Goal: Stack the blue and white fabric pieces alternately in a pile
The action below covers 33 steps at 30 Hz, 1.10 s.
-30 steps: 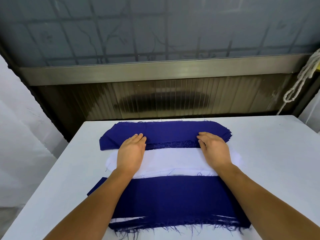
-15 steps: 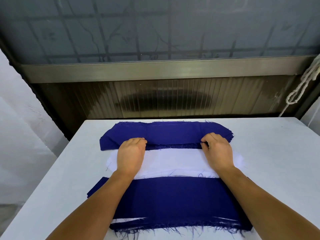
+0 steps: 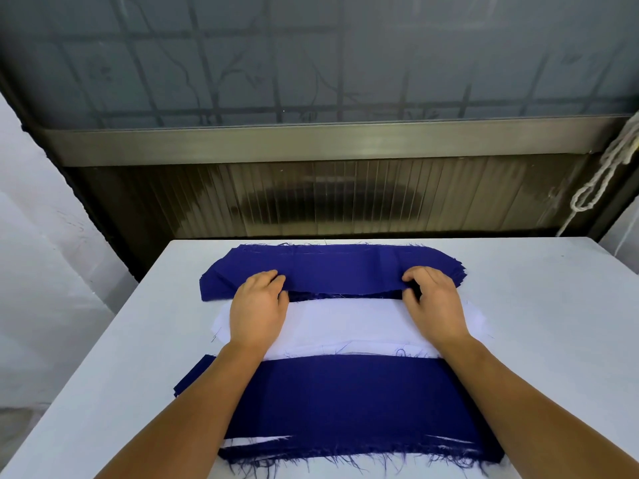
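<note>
Reaching forward over the desk [image 3: 539, 305], both forearms stretch out palms down in the head view. The left hand [image 3: 259, 305] curls its fingers onto the near edge of the far blue fabric pile [image 3: 332, 267], its grip pinching the top piece. The right hand [image 3: 434, 302] pinches the same edge likewise. Under both wrists lies the white fabric pile [image 3: 345, 323]; nearer, beneath the forearms, sits the alternating stack [image 3: 345, 402], blue on top.

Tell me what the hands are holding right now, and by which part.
Both the left hand and right hand pinch the top blue fabric piece of the far pile, along its near edge.
</note>
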### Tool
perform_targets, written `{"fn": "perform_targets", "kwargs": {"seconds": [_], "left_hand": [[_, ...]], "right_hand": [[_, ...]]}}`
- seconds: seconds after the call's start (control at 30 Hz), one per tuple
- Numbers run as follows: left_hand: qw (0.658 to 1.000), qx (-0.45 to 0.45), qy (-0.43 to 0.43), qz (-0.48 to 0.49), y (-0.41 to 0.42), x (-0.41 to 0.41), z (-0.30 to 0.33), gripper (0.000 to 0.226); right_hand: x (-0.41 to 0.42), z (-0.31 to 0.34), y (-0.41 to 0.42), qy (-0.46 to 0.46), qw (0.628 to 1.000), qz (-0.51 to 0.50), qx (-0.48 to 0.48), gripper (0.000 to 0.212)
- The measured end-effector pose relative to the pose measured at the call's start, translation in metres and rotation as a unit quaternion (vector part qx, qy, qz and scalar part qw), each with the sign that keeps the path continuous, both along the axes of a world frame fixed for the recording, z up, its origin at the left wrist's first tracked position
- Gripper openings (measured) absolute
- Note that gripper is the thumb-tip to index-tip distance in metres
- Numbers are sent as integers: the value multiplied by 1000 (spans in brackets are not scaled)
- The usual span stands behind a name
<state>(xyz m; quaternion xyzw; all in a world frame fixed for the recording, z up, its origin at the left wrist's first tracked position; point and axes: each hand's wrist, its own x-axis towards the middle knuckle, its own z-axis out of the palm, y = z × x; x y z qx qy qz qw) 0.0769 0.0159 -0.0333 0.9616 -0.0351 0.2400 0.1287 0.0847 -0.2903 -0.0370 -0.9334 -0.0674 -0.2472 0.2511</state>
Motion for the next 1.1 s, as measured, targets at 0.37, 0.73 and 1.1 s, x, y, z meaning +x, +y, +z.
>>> {"fn": "perform_targets", "kwargs": {"seconds": [0.37, 0.73, 1.1], "left_hand": [[994, 45, -75, -72, 19, -27, 37, 21], [955, -56, 210, -201, 65, -95, 90, 22], [985, -67, 76, -139, 54, -94, 103, 14]], "right_hand": [[-29, 33, 0, -17, 1000, 15, -22, 13], [-122, 98, -35, 221, 964, 143, -32, 20], [-107, 109, -17, 77, 995, 48, -46, 12]]}}
